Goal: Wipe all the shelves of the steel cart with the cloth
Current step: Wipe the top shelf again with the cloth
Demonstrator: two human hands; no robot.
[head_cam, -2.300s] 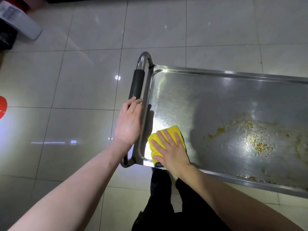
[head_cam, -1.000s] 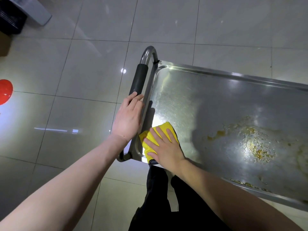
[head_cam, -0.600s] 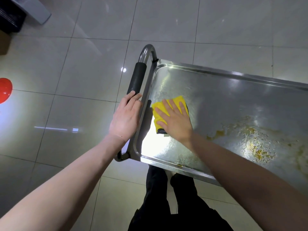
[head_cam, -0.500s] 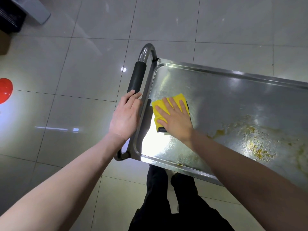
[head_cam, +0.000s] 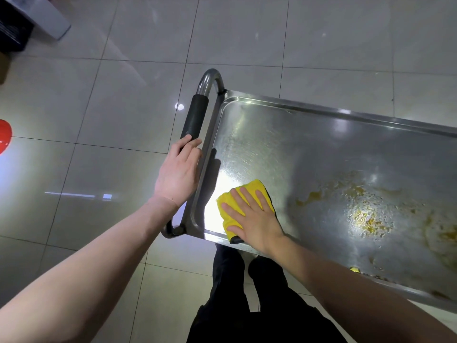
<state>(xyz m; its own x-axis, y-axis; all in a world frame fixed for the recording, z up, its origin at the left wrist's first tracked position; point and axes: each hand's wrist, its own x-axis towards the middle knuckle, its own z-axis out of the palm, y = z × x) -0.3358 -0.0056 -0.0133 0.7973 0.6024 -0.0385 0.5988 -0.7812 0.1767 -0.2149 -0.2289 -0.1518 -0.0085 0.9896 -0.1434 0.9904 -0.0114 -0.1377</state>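
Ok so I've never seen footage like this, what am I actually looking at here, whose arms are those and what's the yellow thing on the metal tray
There is no machine here: a person wears a camera on their head, so this single picture looks down over their own two bare arms. The metal tray is the top shelf of a steel cart standing on a tiled floor. The left hand grips the cart's black-padded handle. The right hand presses a folded yellow cloth flat on the shelf near its left end, fingers straight. Farther right on the shelf lie yellowish-brown greasy stains, not yet wiped.
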